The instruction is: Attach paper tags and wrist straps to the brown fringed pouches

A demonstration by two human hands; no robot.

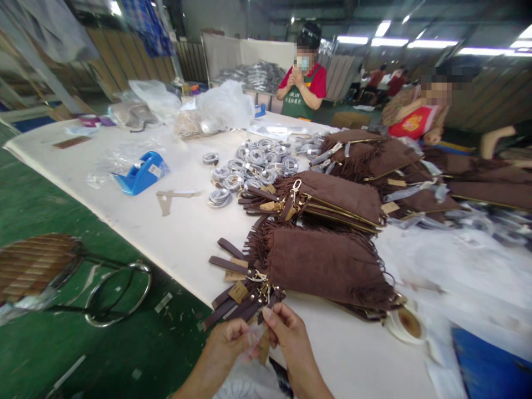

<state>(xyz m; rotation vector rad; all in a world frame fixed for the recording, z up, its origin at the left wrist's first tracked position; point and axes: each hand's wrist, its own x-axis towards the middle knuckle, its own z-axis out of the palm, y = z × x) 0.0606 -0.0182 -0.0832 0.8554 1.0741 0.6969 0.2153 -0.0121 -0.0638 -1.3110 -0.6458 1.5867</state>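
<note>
Close to the table's front edge, my left hand (224,346) is closed with a small piece of see-through plastic (254,337) at its fingertips. My right hand (291,335) pinches beside it, right by the strap ends; what lies between its fingers is too small to make out. A brown paper tag (264,350) hangs between the two hands. Just beyond them lies a stack of dark brown fringed suede pouches (324,263), with wrist straps (226,266), metal clasps and paper tags (238,291) spread out at its left end.
More brown pouches (338,194) are stacked behind. Coiled grey straps (257,160) in plastic lie mid-table, near a blue tape dispenser (139,173). A round container (405,324) stands at right. A stool (37,263) is at left; two co-workers (306,91) face the table.
</note>
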